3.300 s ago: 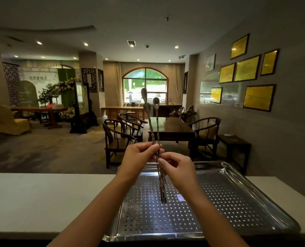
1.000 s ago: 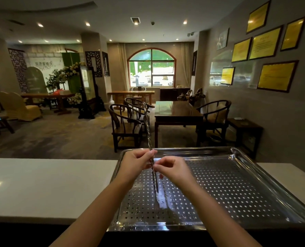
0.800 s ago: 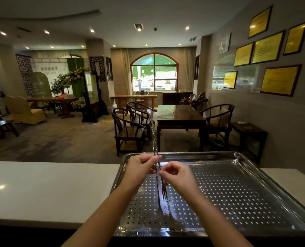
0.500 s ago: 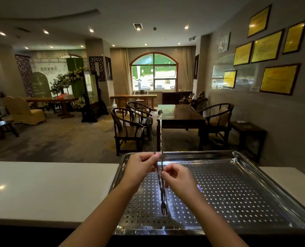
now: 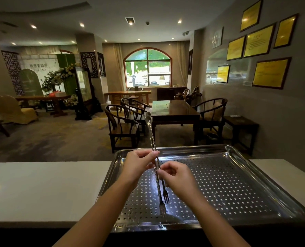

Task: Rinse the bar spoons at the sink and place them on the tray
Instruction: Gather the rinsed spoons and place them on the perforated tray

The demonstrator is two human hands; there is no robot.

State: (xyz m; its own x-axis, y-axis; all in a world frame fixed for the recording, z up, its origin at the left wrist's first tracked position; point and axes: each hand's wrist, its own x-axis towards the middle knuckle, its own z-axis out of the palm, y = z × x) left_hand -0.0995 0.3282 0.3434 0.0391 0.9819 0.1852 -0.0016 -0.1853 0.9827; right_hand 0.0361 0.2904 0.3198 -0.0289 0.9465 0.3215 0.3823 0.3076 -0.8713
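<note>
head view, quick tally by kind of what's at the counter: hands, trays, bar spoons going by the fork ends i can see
hands: 2 (left hand, right hand)
tray: 1
bar spoons, counted by the fork ends showing: 2
total: 5

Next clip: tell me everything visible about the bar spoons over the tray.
The bar spoons are long, thin, shiny metal, with twisted stems. Two fork-tipped ends point down at the perforated steel tray; spoon bowls rise at the far end. They are held bunched and tilted, bowls away from the person. The left hand grips the stems, the right hand pinches them lower. Whether the lower fork tip touches the tray is unclear.
</note>
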